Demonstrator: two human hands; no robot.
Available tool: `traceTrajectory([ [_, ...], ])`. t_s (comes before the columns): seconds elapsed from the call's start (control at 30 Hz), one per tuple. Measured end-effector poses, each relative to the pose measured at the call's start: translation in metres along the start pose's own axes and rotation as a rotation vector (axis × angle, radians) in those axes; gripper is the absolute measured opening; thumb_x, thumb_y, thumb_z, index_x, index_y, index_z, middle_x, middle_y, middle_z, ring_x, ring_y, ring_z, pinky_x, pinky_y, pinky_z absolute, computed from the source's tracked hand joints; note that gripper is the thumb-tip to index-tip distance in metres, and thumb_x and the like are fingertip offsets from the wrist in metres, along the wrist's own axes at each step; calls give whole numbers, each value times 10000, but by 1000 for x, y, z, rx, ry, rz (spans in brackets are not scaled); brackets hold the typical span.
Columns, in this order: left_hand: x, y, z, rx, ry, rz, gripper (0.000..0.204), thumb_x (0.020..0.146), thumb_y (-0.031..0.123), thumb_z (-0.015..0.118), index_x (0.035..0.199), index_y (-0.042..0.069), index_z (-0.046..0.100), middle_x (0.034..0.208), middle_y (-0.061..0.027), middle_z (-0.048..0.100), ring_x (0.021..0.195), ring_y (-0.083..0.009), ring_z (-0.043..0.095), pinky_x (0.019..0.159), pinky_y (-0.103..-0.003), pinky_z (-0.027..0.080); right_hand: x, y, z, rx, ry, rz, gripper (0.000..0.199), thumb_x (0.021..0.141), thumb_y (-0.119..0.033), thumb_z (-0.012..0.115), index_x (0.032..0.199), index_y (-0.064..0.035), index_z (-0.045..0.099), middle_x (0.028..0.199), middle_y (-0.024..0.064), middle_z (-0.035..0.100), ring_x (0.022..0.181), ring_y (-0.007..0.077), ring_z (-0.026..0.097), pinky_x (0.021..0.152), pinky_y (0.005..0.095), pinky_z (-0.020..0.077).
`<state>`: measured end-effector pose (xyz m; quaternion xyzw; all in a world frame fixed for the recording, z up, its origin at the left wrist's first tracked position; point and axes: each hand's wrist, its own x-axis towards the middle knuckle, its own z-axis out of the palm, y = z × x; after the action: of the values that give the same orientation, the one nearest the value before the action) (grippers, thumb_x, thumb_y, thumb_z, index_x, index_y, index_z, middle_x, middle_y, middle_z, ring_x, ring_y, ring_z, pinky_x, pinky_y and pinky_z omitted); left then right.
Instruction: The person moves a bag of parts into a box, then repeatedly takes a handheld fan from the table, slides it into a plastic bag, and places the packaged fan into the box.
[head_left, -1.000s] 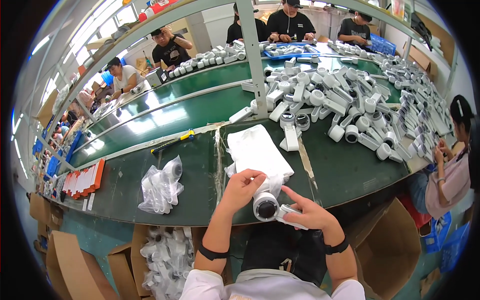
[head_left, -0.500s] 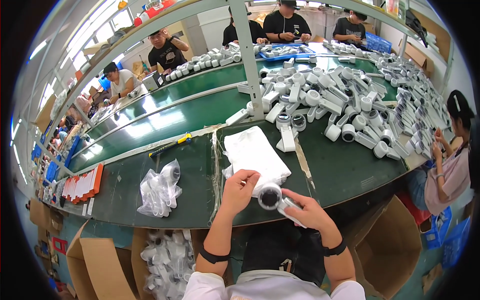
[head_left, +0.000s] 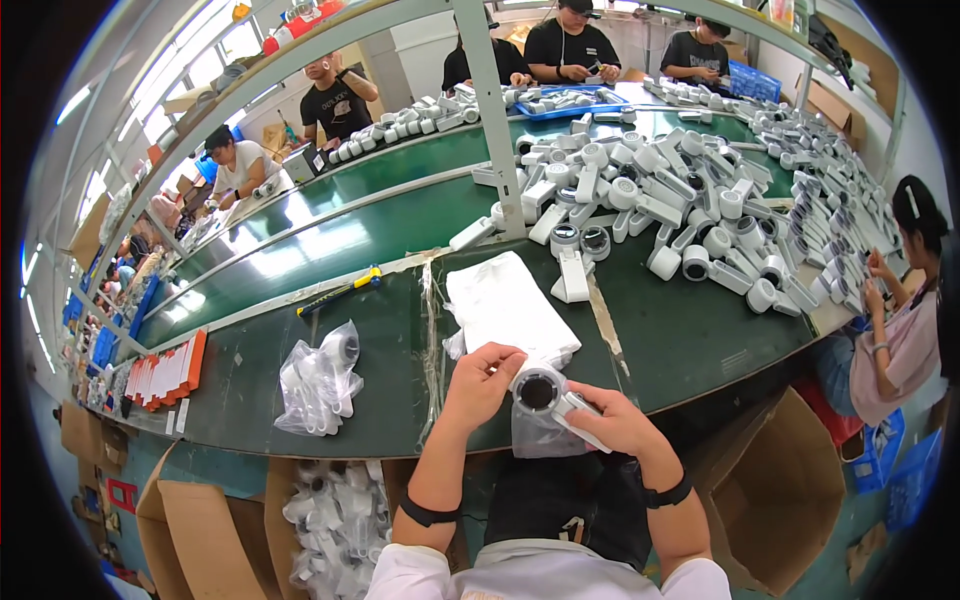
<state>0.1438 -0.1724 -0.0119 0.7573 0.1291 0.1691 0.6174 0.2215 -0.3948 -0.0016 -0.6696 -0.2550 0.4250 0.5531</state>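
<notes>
My right hand point(head_left: 620, 425) grips the handle of a white, round-headed device point(head_left: 527, 383) with a dark opening in its head. Below the head, a clear plastic bag point(head_left: 545, 438) hangs over the table's front edge. My left hand point(head_left: 480, 388) is closed in a pinch by the left of the head, apparently on the bag's upper edge; the fingertips partly hide it. Just beyond both hands lies a stack of flat white bags point(head_left: 508, 305). Bagged devices point(head_left: 322, 380) rest together on the green table to the left.
A big heap of similar devices point(head_left: 650, 190) covers the back right. A yellow-and-black tool point(head_left: 340, 291) lies near the belt point(head_left: 300, 245). Orange-and-white cards point(head_left: 168, 372) sit at far left. Open cartons point(head_left: 775, 490) stand below the table. Several co-workers sit around.
A clear plastic bag now shows beneath the device's head, where none hung before. The device has shifted slightly left and up, and my left hand has come up against it.
</notes>
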Motion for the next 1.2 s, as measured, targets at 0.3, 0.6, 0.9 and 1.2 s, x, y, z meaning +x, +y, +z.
traceTrajectory([
  [0.3,-21,18,31,201,39,342,103,911,101,650,933,1,650,814,-62,640,725,-136,592,671,-259,468,-16,19,15,-170,440,-94,582,857,-229,626,1403,-93,476,788,92,636,621,110,601,590,275,498],
  [0.6,-22,3,44,137,215,489,151,953,135,609,988,-10,627,849,-43,635,764,-128,595,667,-262,483,-28,23,11,125,346,-42,687,852,-86,626,1480,-71,350,796,62,635,560,87,555,508,238,466],
  [0.9,-13,6,40,-164,-138,88,211,1008,180,523,1066,6,627,1008,-27,674,748,-37,549,647,-195,465,-44,8,1,135,261,-23,771,829,-75,634,1517,-152,296,825,50,642,619,85,567,536,233,473],
  [1.2,-9,12,37,-196,-240,144,196,1022,173,486,1072,16,591,1143,-56,657,705,-33,515,603,-191,438,-39,17,-5,127,218,-41,667,840,-73,625,1464,-190,421,851,29,627,610,78,553,557,226,474],
])
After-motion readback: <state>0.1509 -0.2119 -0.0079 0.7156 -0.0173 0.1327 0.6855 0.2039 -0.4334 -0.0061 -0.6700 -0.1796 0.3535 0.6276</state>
